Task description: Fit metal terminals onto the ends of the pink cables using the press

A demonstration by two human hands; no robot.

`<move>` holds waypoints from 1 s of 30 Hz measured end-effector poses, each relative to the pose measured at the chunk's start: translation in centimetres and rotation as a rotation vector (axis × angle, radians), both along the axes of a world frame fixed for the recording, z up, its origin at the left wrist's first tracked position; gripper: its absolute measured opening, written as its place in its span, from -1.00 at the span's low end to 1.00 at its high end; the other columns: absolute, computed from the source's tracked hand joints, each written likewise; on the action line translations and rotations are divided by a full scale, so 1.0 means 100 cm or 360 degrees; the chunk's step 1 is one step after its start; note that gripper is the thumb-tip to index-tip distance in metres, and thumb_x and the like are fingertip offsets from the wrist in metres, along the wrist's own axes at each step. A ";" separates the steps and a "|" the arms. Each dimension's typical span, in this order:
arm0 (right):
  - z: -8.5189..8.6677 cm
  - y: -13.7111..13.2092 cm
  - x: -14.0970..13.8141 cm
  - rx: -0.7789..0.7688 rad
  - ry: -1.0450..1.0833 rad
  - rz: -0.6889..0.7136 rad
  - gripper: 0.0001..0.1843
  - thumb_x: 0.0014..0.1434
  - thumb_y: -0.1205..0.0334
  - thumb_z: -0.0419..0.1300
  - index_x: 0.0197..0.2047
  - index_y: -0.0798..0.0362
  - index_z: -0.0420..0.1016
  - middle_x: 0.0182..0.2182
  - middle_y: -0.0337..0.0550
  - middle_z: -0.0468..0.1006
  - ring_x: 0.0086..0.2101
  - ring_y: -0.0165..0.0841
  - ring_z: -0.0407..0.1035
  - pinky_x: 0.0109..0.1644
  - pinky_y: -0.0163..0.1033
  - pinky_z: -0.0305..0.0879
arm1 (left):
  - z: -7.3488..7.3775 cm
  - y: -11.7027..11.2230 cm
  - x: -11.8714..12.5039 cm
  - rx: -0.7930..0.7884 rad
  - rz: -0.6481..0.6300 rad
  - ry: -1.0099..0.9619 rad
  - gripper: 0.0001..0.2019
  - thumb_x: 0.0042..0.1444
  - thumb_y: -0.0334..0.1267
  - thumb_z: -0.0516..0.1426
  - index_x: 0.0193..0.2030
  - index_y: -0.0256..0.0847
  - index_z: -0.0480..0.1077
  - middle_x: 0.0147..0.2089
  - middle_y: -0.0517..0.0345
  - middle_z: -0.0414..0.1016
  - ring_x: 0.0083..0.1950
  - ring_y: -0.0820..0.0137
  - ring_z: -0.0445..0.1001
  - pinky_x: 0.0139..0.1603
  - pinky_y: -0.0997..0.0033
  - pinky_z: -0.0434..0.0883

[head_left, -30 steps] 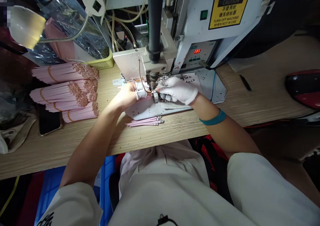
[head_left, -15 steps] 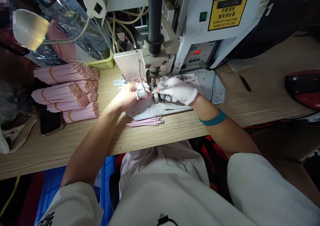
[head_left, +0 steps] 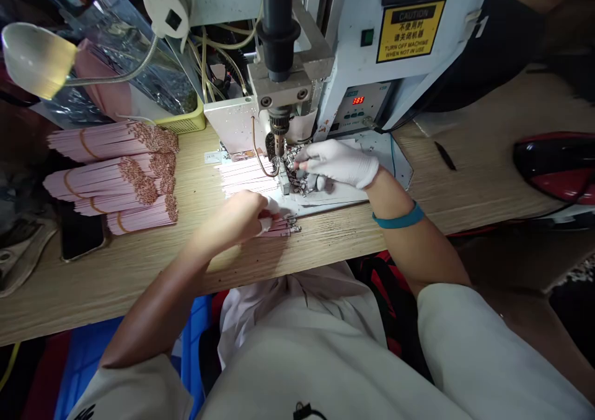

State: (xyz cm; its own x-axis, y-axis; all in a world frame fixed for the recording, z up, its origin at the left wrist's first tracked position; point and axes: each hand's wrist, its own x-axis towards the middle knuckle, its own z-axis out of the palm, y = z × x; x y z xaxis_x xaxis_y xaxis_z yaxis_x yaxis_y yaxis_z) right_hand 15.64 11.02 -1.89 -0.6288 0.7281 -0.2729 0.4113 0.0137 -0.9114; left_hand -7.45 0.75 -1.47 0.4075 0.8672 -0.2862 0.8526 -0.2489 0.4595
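My left hand [head_left: 248,217], with white covers on some fingertips, is closed in a pinch low over a few pink wires [head_left: 281,228] with metal ends near the bench's front edge. A pink wire appears to be between its fingers, partly hidden by them. My right hand [head_left: 337,163], in a white glove with bare fingertips, hovers over a heap of small metal terminals [head_left: 304,186]. Its thumb and finger come together; anything between them is too small to make out. Between my hands stands the machine's tip [head_left: 279,144] above a small metal block [head_left: 283,181]. Loose pink wires [head_left: 246,175] lie left of the block.
Banded bundles of pink wires [head_left: 111,178] with copper ends lie at the left, beside a phone [head_left: 82,233]. A lamp [head_left: 39,57] leans in above them. The machine's control panel [head_left: 360,107] glows red. A black pen-like piece [head_left: 445,155] rests at the right.
My left hand has moved from beside the machine's tip towards the front edge, onto the small group of wires. My right hand has drawn slightly away from the tip, over the terminals.
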 end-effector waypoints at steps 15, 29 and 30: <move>-0.015 -0.002 -0.017 0.1104 -0.0363 0.0140 -0.94 0.07 0.38 0.29 -0.40 0.06 0.60 -0.37 -0.17 0.57 -0.23 -0.26 0.43 -0.13 -0.20 0.31 | -0.023 0.025 -0.002 0.0518 0.0360 -0.0027 -0.83 -0.04 -0.39 0.09 -0.39 -0.26 0.53 -0.43 0.02 0.48 -0.43 0.34 0.35 -0.40 0.42 0.21; -0.006 -0.014 -0.031 -0.0222 0.0443 -0.0296 -0.88 0.10 0.53 0.29 -0.33 0.17 0.46 -0.59 -0.25 0.46 -0.65 -0.53 0.31 -0.68 -0.46 0.27 | -0.010 0.029 -0.014 0.0340 0.0499 -0.0544 -0.82 -0.09 -0.18 0.22 -0.44 -0.28 0.52 -0.50 0.15 0.47 -0.44 0.41 0.34 -0.42 0.46 0.21; -0.006 -0.014 -0.032 -0.0262 0.0460 -0.0286 -0.86 0.10 0.54 0.29 -0.33 0.16 0.44 -0.61 -0.27 0.44 -0.66 -0.53 0.30 -0.69 -0.46 0.25 | -0.011 0.030 -0.014 0.0324 0.0504 -0.0555 -0.80 -0.09 -0.17 0.22 -0.45 -0.28 0.52 -0.52 0.16 0.45 -0.45 0.41 0.32 -0.42 0.46 0.21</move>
State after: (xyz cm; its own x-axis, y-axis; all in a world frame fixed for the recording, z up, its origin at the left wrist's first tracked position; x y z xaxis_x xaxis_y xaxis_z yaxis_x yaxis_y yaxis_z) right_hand 12.43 9.66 -2.45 -0.5632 0.7950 -0.2253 0.1194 -0.1916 -0.9742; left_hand -8.89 3.70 -2.54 0.1567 0.9876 0.0073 0.7053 -0.1171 0.6992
